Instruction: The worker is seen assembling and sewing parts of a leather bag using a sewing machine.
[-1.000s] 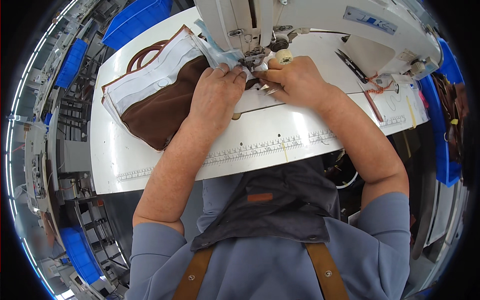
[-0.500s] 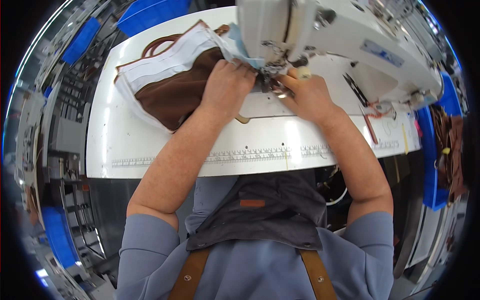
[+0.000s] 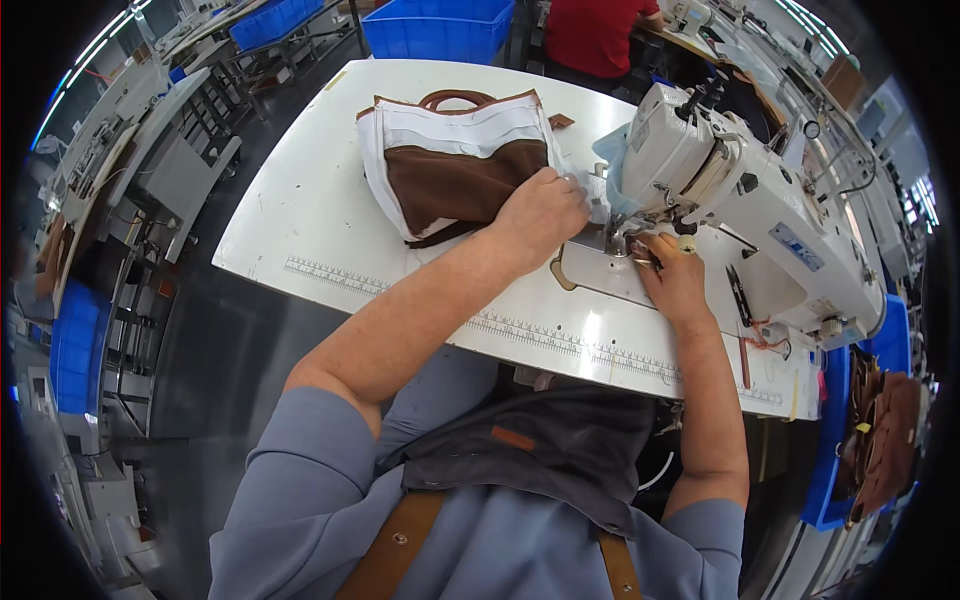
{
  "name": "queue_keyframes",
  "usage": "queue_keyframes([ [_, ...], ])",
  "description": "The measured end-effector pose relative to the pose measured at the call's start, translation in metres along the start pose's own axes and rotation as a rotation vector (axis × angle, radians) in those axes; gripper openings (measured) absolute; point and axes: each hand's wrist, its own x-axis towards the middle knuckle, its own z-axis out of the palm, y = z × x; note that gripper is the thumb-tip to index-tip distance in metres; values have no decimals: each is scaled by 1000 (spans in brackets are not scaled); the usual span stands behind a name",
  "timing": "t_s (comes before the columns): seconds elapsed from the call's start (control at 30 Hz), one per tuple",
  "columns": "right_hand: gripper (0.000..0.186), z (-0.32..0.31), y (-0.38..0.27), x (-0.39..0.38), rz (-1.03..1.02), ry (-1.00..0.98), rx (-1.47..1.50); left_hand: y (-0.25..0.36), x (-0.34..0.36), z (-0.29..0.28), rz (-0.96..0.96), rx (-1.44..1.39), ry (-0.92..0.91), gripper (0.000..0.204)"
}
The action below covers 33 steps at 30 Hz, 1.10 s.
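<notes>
On the white desk, left hand pinching the brown-and-white bag, right hand curled near the sewing machine, its grip unclear.

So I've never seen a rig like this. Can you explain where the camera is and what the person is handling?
There is no robot here: these are a person's bare hands, seen looking down from a wide fisheye camera worn on the head, so straight edges bend. The big white machine is a sewing machine, standing on a white table. The left hand is at the right edge of a brown-and-white bag; its exact grip is hidden. The right hand is beside the needle area; whether it holds anything is unclear. Black snips lie further right. A blue bin stands beyond the table.
</notes>
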Motion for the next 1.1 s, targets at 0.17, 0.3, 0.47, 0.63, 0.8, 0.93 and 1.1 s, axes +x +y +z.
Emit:
queue_keyframes([
  [0.17, 30, -6, 2, -7, 140, -42, -31, -10, -54, -83, -46, -278, 96, 20],
  [0.3, 30, -21, -1, -13, 237, -11, -55, 18, -116, -129, 125, -497, -52, 22],
  [0.47, 39, -39, 2, -31, 322, -81, -104, 33, -146, -183, 107, -528, -58, 35],
  [0.63, 35, -35, 15, -59, 155, 164, -413, -53, -164, -165, -495, -191, 313, 65],
  [0.8, 31, -49, -77, -65, 248, 116, 121, -41, -208, -127, -1094, -623, 188, 105],
  [0.93, 44, -42, -152, -88, 293, -35, 480, 19, -225, -106, -971, -849, 352, 97],
  [1.1, 76, -46, -187, -130, 268, 41, 456, 97, -249, -105, -988, -1026, 494, 87],
])
